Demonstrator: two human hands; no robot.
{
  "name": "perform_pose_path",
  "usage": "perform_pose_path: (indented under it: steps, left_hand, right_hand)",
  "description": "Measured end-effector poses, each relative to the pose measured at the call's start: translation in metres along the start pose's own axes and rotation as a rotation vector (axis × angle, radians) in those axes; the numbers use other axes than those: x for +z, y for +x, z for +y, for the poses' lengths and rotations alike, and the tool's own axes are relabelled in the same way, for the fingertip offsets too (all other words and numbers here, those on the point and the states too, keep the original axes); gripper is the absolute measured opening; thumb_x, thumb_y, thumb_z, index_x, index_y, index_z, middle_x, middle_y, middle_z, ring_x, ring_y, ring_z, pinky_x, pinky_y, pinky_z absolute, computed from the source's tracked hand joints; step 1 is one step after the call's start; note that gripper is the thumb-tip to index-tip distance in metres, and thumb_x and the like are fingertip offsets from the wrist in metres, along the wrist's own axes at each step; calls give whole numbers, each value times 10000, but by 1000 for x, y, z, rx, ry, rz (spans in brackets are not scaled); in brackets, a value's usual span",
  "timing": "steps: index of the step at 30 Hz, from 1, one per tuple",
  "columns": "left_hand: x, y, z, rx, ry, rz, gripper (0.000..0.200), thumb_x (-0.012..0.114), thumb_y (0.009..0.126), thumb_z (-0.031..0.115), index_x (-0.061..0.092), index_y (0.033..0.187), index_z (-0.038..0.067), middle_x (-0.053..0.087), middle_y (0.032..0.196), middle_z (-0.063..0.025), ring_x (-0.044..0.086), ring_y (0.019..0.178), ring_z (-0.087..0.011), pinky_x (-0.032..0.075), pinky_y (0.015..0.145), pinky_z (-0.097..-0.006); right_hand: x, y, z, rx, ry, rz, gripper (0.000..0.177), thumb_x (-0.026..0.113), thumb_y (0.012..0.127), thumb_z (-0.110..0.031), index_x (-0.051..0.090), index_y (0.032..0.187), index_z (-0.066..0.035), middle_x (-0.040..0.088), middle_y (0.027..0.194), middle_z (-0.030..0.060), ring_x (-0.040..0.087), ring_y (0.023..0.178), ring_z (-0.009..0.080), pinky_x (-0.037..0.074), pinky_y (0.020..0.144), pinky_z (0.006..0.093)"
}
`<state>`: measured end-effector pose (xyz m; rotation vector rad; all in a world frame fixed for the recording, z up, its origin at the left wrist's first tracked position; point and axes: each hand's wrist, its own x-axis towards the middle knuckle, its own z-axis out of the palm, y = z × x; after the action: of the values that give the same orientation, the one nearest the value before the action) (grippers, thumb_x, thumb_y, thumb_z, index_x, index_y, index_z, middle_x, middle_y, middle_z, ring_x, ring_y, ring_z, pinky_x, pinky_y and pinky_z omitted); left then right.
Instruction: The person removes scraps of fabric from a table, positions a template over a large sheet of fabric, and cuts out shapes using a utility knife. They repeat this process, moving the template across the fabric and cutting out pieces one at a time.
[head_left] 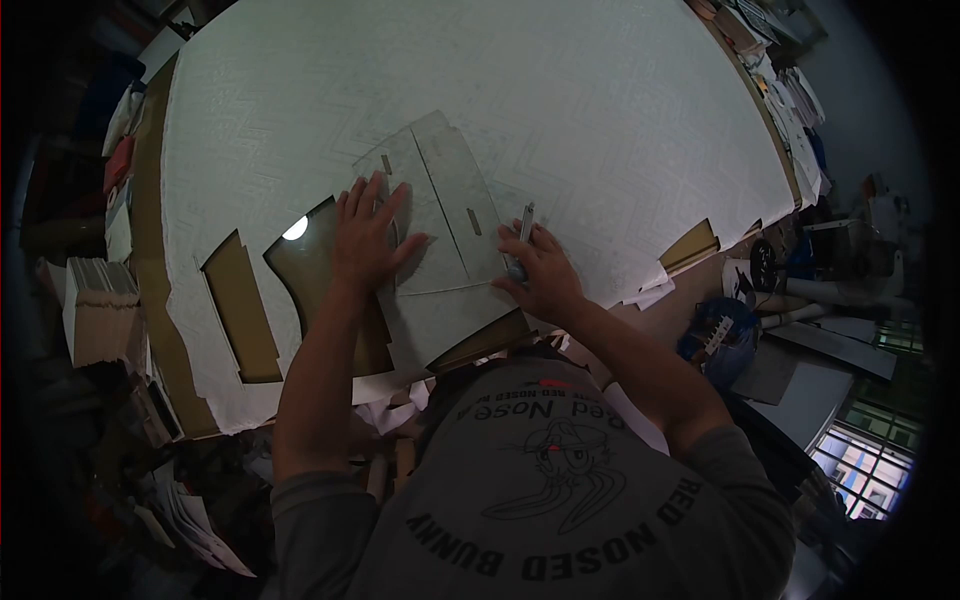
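A pale, stiff pattern template [425, 200] lies on a large sheet of white textured material [600, 120]. It has a dark line down its middle and two small slots. My left hand [368, 232] presses flat on the template's left side, fingers spread and holding nothing. At its right edge, my right hand [545, 270] is closed round a slim silver knife [528, 220], whose upper end points away from me. The lower part of the knife is partly hidden by my fingers.
Cut-outs in the sheet's near side expose the brown tabletop [240, 310]. Stacked card pieces [100, 310] stand off the left edge. Papers [785, 110] line the far right edge. A blue plastic bag [720, 330] sits beyond the table at right.
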<state>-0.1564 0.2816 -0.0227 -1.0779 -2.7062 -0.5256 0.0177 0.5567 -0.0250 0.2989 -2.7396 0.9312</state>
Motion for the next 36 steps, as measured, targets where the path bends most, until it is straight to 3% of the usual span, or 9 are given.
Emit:
perform_pose_path:
  steps: [21,23,36]
  left_hand:
    - [-1,0,-1,-10,-4,-22,768,762,865,585,572,1525,241,408,1641,-183,359,1506,-456,251,1250,-598]
    - [-2,0,0,-13,0,-26,769,760,865,586,571,1526,240,405,1643,-183,358,1508,-454,249,1251,-596]
    - [-1,0,0,-18,2,-25,756,767,863,582,581,1512,242,406,1644,-174,358,1513,-438,248,1253,-593]
  right_hand:
    - [1,1,-1,23,24,8,546,857,850,-260,542,1273,-118,601,1508,123,473,1458,400,369,1209,551]
    - [1,2,-1,12,14,33,518,851,843,-269,574,1248,-103,623,1459,153,524,1394,410,382,1202,551]
    - [1,0,-1,29,17,18,542,860,847,-250,539,1263,-119,611,1497,118,478,1455,396,373,1205,552]
